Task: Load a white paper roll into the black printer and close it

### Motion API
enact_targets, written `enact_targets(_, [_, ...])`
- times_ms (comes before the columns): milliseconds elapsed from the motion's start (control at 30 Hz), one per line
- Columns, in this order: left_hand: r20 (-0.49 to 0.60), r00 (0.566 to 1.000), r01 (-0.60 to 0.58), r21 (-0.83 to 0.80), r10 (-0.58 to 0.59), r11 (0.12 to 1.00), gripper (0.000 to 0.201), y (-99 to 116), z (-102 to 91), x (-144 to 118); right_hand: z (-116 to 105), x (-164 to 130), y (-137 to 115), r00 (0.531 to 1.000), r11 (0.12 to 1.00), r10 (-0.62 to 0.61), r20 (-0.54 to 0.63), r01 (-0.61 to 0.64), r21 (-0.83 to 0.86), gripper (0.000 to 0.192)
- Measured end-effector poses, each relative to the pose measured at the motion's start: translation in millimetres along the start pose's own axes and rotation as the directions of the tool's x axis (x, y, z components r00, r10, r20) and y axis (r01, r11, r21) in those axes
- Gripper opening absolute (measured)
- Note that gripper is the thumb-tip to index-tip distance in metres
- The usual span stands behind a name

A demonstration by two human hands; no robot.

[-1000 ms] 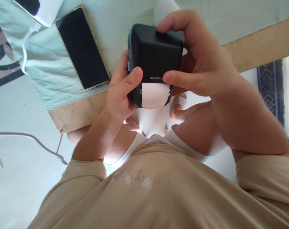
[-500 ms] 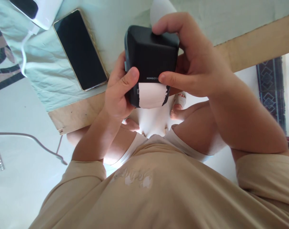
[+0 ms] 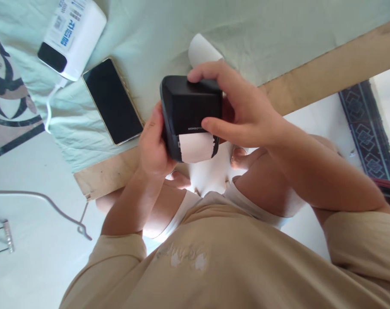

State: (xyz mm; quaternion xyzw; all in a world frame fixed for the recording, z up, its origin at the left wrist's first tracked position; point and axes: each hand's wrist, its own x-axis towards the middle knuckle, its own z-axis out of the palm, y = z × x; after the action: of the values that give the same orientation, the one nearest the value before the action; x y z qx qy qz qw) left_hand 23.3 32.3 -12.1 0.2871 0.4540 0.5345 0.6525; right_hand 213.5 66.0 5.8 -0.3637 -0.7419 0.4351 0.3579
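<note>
Between my two hands is a black label printer (image 3: pixel 195 105) with white lettering on its front. A strip of white label paper (image 3: pixel 197 148) with a ragged edge sticks out at its lower end. My left hand (image 3: pixel 154 146) wraps the printer's left side. My right hand (image 3: pixel 243 103) grips it from the right, with a finger on the top end and the thumb on the front face near the lettering. Just beyond the printer, a curled white piece (image 3: pixel 203 49), looking like paper, rests on the green cloth.
On the green cloth (image 3: pixel 149 30) lie a dark-screened phone (image 3: pixel 113 101) and a white device (image 3: pixel 75 38) with a black panel and a cable (image 3: pixel 48 109). The board edge (image 3: pixel 310 81) runs above my legs. A patterned mat (image 3: pixel 368 128) is at the right, a grey hose-like line (image 3: pixel 37 195) at the left.
The view has shifted, showing more of the white device and the cloth. My left thumb has moved off the printer's front to its side. Both hands still hold the printer.
</note>
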Motion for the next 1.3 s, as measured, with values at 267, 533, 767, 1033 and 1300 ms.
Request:
enact_targets(267, [-0.019, 0.996, -0.088, 0.009, 0.088, 0.996, 0.026, 2.7, 2.7, 0.7, 0.0, -2.3, 3.3, 0.969, 0.958, -0.246, 0.006, 0.244, -0.154, 0.057])
enact_targets(533, [0.033, 0.998, -0.056, -0.073, 0.058, 0.996, 0.029, 6.5, 4.3, 0.2, -9.5, 0.8, -2.2, 0.988, 0.976, -0.152, -0.027, 0.146, -0.164, 0.065])
enact_targets(767, [0.148, 0.987, 0.061, 0.051, -0.068, 0.997, 0.040, 9.0, -4.0, -0.3, -0.5, 11.2, -22.8, 0.785, 0.988, -0.118, -0.608, 0.028, -0.155, 0.024])
enact_targets(1033, [0.136, 0.990, 0.018, 0.069, -0.027, 0.997, 0.027, 9.2, -2.8, 0.2, -3.9, 16.5, -40.5, 0.979, 0.666, 0.174, -0.110, -0.199, -0.719, 0.013])
enact_targets(1300, [0.171, 0.985, -0.005, 0.061, -0.006, 0.998, 0.038, 5.2, -4.1, 0.9, -6.9, 22.4, -41.8, 0.929, 0.683, 0.364, 0.063, -0.221, -0.696, 0.029])
